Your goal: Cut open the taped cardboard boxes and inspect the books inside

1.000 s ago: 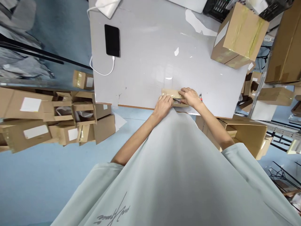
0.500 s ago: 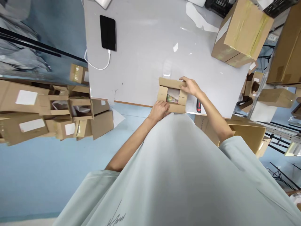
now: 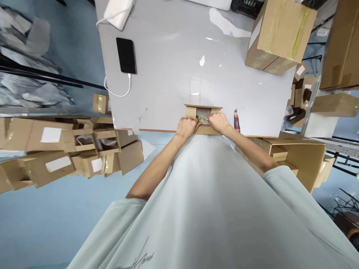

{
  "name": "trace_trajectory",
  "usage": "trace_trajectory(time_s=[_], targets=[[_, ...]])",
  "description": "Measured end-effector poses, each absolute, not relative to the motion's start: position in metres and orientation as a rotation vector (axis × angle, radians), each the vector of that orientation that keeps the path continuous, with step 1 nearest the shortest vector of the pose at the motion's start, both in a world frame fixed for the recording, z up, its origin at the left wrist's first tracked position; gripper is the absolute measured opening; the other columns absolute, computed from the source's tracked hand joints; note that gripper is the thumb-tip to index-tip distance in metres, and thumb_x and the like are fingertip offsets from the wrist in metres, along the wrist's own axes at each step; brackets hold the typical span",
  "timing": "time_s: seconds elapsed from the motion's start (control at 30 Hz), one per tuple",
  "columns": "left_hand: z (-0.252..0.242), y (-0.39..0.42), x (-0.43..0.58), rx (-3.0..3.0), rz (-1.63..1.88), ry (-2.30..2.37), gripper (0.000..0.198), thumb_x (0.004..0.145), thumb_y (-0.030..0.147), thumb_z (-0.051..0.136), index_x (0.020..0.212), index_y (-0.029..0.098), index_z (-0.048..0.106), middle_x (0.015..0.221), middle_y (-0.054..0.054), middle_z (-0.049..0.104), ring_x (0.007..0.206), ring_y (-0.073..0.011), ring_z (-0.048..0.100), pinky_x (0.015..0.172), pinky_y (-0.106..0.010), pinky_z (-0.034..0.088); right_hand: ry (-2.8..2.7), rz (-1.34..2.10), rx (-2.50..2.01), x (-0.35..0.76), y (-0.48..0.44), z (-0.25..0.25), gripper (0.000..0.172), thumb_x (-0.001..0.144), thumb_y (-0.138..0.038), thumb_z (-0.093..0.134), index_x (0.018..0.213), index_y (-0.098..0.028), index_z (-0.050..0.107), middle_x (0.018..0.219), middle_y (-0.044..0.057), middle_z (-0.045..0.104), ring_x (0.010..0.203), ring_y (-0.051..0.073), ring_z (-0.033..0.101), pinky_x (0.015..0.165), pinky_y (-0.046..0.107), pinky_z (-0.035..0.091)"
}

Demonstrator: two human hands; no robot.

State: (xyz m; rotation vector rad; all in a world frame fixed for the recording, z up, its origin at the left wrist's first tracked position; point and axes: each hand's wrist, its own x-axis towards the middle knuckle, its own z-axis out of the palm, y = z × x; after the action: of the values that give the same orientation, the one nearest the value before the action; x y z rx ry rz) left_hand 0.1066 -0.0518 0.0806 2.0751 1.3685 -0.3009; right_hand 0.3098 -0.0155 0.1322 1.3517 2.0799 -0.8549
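Observation:
A small cardboard box (image 3: 207, 130) sits at the table's front edge, close against my shirt, its far flap standing up. Inside, through the gap in its top, part of a colourful printed item (image 3: 202, 119) shows. My left hand (image 3: 188, 127) is closed on the box's near left side, fingers curled over the edge. Opposite it, my right hand (image 3: 218, 122) grips the near right side, its fingertips bent in toward the opening. A red and black box cutter (image 3: 236, 121) lies on the table just right of my right hand.
On the grey table (image 3: 165, 74) are a black phone (image 3: 126, 56) with a white cable, a white power bank (image 3: 119, 14) and a large taped carton (image 3: 280, 35). Stacked cartons (image 3: 56, 149) stand at left; an open carton (image 3: 305, 160) is below the right edge.
My right hand has moved from the box's far right corner to its near right side. The far flap now stands up. The view has shifted slightly.

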Motion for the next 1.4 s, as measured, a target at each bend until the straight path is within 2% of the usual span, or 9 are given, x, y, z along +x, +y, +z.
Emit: trace_trajectory(time_s=[0.27,0.47,0.73,0.8,0.9,1.03,1.1,1.23,1.4], targets=[[0.133,-0.052,0.057,1.996,-0.355,1.548,0.038,0.115,0.046,0.053,0.130,0.021,0.078,0.113,-0.017,0.083,0.108,-0.0387,0.078,0.092,-0.045,0.053,2.001,-0.844,1.570,0.338,-0.044,0.162,0.045,0.122,-0.040,0.044,0.155,-0.015,0.059,0.138,0.021,0.080,0.118,0.036,0.079,0.091,0.039,0.055],[0.132,-0.051,0.038,1.871,-0.433,1.691,0.035,0.109,0.044,0.065,0.133,0.023,0.079,0.123,-0.018,0.083,0.115,-0.0416,0.079,0.092,-0.045,0.055,1.847,-0.798,1.748,0.375,-0.070,0.161,0.046,0.121,-0.034,0.043,0.165,-0.023,0.053,0.145,0.017,0.078,0.119,0.033,0.078,0.089,0.036,0.052],[0.143,-0.047,0.079,1.983,-0.318,1.581,0.033,0.109,0.034,0.061,0.130,0.017,0.080,0.122,-0.020,0.082,0.115,-0.0417,0.078,0.099,-0.051,0.059,1.778,-0.799,1.793,0.368,-0.078,0.157,0.047,0.122,-0.028,0.037,0.165,-0.020,0.055,0.153,0.020,0.072,0.123,0.030,0.076,0.091,0.036,0.053],[0.139,-0.046,0.097,2.030,-0.266,1.433,0.033,0.110,0.031,0.060,0.129,0.019,0.083,0.131,-0.019,0.080,0.120,-0.0394,0.076,0.105,-0.051,0.060,1.802,-0.819,1.807,0.366,-0.078,0.157,0.048,0.122,-0.028,0.035,0.164,-0.021,0.057,0.154,0.019,0.071,0.122,0.030,0.076,0.091,0.036,0.054],[0.121,-0.044,0.126,2.062,-0.248,1.161,0.032,0.109,0.028,0.059,0.123,0.023,0.088,0.158,-0.017,0.070,0.140,-0.0380,0.068,0.118,-0.052,0.056,1.829,-0.847,1.818,0.364,-0.080,0.156,0.047,0.122,-0.028,0.035,0.162,-0.020,0.058,0.153,0.018,0.071,0.123,0.031,0.075,0.091,0.036,0.053],[0.094,-0.040,0.157,2.052,-0.394,1.080,0.038,0.111,0.025,0.053,0.126,0.021,0.087,0.175,-0.018,0.056,0.160,-0.0420,0.051,0.128,-0.063,0.047,1.842,-0.872,1.830,0.363,-0.083,0.156,0.046,0.123,-0.029,0.033,0.159,-0.020,0.061,0.151,0.018,0.073,0.122,0.031,0.075,0.089,0.035,0.053],[0.088,-0.035,0.164,2.052,-0.372,1.123,0.041,0.110,0.019,0.050,0.133,0.017,0.084,0.168,-0.021,0.062,0.157,-0.0413,0.054,0.129,-0.062,0.045,1.850,-0.883,1.841,0.362,-0.084,0.157,0.046,0.123,-0.029,0.033,0.157,-0.019,0.062,0.151,0.018,0.073,0.122,0.030,0.075,0.089,0.034,0.053],[0.088,-0.020,0.158,2.065,-0.155,1.191,0.049,0.102,0.009,0.050,0.143,0.012,0.077,0.140,-0.023,0.079,0.134,-0.0392,0.070,0.118,-0.052,0.054,1.839,-0.909,1.867,0.360,-0.087,0.159,0.043,0.123,-0.030,0.035,0.152,-0.017,0.065,0.147,0.019,0.074,0.123,0.030,0.075,0.090,0.034,0.054],[0.092,-0.007,0.142,1.980,-0.126,1.265,0.043,0.099,0.010,0.053,0.126,0.019,0.086,0.119,-0.014,0.087,0.112,-0.0348,0.079,0.097,-0.039,0.057,1.845,-0.944,1.872,0.357,-0.086,0.160,0.043,0.122,-0.028,0.036,0.150,-0.015,0.066,0.146,0.020,0.073,0.122,0.031,0.075,0.095,0.037,0.057]])
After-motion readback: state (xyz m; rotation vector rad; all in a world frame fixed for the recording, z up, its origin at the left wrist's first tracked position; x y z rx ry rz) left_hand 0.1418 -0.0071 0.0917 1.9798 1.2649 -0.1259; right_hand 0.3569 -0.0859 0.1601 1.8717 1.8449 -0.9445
